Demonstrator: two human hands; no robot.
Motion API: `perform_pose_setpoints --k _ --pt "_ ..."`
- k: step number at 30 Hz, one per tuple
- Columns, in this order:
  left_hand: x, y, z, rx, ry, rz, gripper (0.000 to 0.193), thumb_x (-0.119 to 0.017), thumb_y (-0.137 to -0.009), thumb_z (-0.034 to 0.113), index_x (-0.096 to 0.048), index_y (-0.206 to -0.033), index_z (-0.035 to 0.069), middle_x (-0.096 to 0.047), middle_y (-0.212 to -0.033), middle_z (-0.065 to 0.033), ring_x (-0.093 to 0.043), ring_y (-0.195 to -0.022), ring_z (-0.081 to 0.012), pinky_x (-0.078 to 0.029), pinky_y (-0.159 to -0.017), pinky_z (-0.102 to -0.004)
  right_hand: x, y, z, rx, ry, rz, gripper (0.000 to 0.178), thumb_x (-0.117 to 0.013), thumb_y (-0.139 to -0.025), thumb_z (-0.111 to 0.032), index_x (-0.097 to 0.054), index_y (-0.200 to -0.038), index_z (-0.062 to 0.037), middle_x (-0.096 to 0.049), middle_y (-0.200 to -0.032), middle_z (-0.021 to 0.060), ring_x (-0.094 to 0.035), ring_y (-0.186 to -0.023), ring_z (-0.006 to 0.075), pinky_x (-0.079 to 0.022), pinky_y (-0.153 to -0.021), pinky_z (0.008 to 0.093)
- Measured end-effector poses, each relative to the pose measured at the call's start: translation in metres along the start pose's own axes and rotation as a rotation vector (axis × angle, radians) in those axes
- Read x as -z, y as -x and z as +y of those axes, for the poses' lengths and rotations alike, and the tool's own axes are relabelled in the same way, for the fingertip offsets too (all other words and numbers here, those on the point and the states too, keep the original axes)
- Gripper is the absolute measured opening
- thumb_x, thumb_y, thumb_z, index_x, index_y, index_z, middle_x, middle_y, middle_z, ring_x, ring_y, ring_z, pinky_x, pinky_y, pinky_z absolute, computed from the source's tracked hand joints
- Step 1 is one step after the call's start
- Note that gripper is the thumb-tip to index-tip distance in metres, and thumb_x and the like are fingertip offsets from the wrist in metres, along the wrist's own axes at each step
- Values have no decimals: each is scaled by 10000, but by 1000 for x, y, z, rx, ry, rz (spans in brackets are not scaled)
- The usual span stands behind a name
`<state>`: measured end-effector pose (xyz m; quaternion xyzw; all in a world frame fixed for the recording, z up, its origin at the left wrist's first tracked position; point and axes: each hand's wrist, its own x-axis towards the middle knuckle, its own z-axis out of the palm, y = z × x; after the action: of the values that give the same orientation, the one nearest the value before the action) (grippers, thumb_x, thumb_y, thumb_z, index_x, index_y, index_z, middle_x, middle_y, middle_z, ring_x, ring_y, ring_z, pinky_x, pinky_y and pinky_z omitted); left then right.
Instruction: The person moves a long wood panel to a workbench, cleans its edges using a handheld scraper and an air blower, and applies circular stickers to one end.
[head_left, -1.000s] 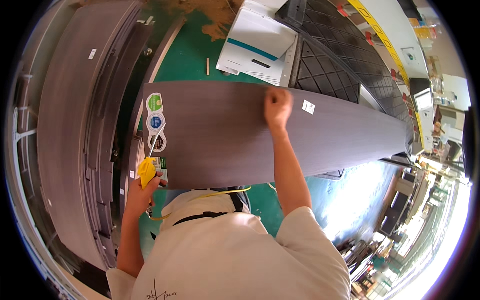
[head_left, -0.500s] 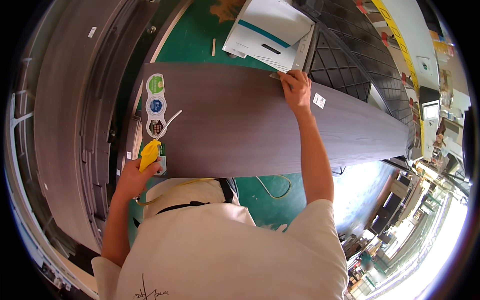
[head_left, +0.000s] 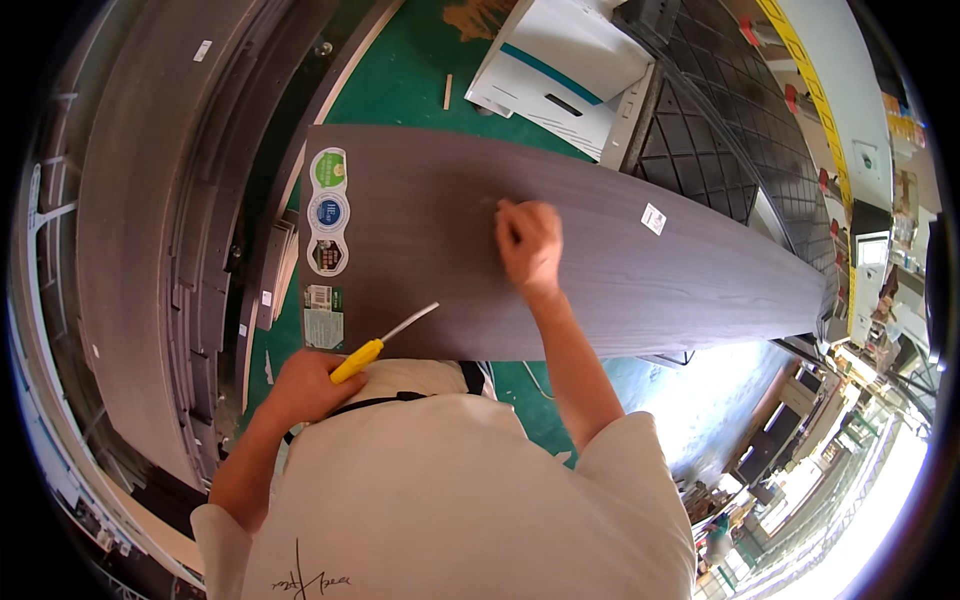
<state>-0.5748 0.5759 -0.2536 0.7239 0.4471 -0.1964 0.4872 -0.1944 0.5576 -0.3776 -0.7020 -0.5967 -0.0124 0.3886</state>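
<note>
We see the left hand, at lower left, with its fingers closed round the yellow tool, whose long axis slants, tip toward the upper right. The right hand, near centre, has curled fingers; we cannot tell whether they grip anything. It is nearer the middle of the panel, which spans the frame lengthwise, left to right.

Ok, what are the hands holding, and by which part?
The left hand holds a yellow tool by its handle, away from the metal tip. The right hand is curled over the board; whether it holds anything cannot be told.
</note>
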Motion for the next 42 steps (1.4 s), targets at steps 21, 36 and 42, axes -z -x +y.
perform_pose_setpoints --k 21,36,42 --pt "57 9 -55 298 562 124 408 -739 -929 393 -662 -790 17 -619 -635 -13 -555 -484 -100 -435 -449 -270 -56 -42 -4 -229 229 132 80 -749 -842 -3 -694 -863 -56 -610 -819 112 -574 -782 335 -447 -684 468" --pt "53 22 -96 152 461 389 426 -742 -927 382 -759 -1107 -4 -712 -770 -139 -654 -680 -183 -505 -679 -343 -106 -70 -60 -141 69 118 114 -761 -865 -43 -772 -979 -46 -683 -938 100 -610 -912 339 -501 -814 456" --pt "55 38 -120 242 639 480 409 -727 -949 370 -759 -1147 14 -705 -770 -86 -642 -670 -139 -497 -651 -319 -78 -55 -40 -381 334 267 99 -736 -909 -86 -779 -988 -44 -694 -949 99 -607 -935 333 -492 -847 467"
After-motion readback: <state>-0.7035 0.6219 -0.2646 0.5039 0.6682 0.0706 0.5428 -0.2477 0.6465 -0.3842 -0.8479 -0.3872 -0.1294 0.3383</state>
